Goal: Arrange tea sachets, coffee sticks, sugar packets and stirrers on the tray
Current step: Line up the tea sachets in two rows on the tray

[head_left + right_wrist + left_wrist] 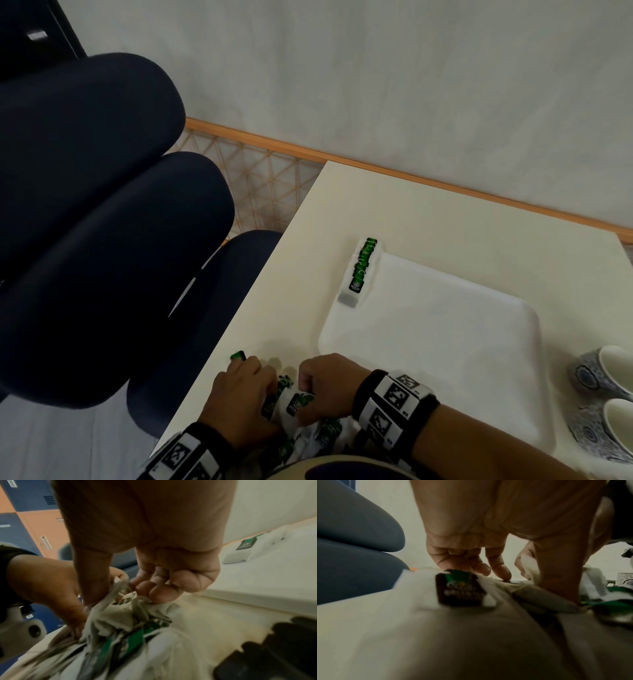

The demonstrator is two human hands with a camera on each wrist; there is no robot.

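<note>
Fingers [159, 588] of both your hands pinch loose tea bags [294, 404]; next, line them beside the row [362, 265] on the tray [445, 308].

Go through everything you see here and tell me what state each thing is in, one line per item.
Tray: flat on the table, mostly bare.
Row of tea sachets: lined up overlapping along the tray's far left edge.
Pile of tea sachets: loose heap at the table's near edge.
Left hand: fingers curled, pinching sachets in the pile.
Right hand: fingers curled, pinching a sachet.
Cups: two lying on their sides beside the tray.
</note>
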